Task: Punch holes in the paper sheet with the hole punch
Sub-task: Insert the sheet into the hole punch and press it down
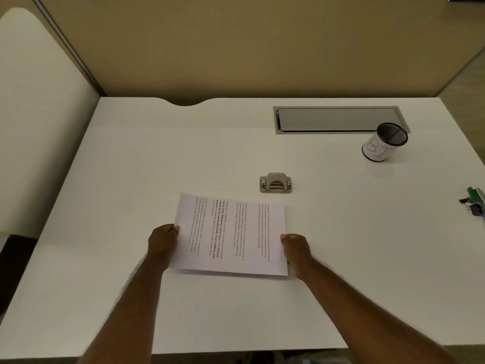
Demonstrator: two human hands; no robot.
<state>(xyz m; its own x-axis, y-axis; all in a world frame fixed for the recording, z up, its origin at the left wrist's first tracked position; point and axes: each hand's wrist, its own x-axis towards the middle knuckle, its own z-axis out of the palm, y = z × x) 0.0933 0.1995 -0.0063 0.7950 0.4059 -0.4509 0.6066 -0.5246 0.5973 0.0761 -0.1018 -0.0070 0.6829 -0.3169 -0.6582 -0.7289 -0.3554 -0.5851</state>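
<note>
White paper sheet pinched at side edges by both hands' fingers, hole punch just beyond.

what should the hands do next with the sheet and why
Probably slide the paper sheet forward so its far edge enters the hole punch. The left hand and right hand pinch its side edges, and the punch sits apart, just beyond its far right corner, untouched.

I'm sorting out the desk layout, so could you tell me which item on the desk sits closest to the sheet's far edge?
The metal hole punch, just beyond the paper sheet; the pen cup stands much farther right.
</note>
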